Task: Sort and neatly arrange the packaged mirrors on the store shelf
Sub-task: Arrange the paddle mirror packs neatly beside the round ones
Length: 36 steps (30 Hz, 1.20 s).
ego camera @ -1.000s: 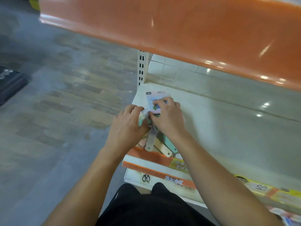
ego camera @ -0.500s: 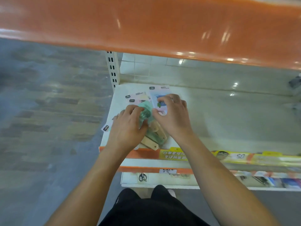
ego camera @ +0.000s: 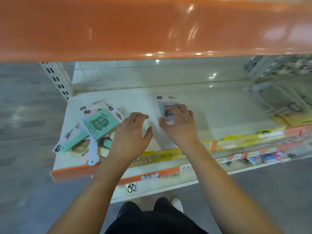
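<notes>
A loose pile of packaged mirrors (ego camera: 94, 130) lies at the left end of the white shelf (ego camera: 219, 107), with a green pack on top and pastel handles sticking out toward the front edge. One pale lilac packaged mirror (ego camera: 166, 103) lies flat on the shelf, apart and to the right of the pile. My right hand (ego camera: 179, 124) sits over its lower half, fingers curled on it and thumb at its left edge. My left hand (ego camera: 131, 132) hovers between pile and lone pack, fingers relaxed and holding nothing.
An orange upper shelf edge (ego camera: 152, 27) overhangs close above. More flat packaged goods (ego camera: 287, 105) are stacked at the shelf's right end. A yellow and orange price strip (ego camera: 236, 141) runs along the front edge. A lower shelf holds scissors (ego camera: 131, 187) and small items.
My right hand has carried the pale lilac pack rightward away from the pile and onto bare shelf. My left hand has let go of the pile and moved right.
</notes>
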Tool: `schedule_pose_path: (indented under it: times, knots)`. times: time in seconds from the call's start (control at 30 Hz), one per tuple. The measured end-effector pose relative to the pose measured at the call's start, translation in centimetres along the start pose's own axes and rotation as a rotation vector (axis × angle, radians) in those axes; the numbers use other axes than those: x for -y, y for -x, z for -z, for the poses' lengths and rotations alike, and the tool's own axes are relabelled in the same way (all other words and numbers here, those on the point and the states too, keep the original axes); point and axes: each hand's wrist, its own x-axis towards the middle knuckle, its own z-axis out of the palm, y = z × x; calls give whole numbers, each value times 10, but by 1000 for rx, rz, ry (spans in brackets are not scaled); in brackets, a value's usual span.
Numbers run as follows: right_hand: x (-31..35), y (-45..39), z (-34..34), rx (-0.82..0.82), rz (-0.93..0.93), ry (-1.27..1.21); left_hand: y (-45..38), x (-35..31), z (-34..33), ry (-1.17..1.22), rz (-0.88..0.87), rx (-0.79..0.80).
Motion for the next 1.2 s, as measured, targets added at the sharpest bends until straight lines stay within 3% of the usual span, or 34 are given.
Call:
schedule_pose_path:
  times: [0.6, 0.87, 1.2]
  knots:
    - [-120, -45, 44, 179, -11, -53, -39, -110, -81, -75, 185, 28]
    - [-115, -44, 50, 280, 12, -59, -37, -115, -85, -83, 241, -6]
    - [-101, -31, 35, 267, -23, 37, -34, -95, -81, -84, 199, 28]
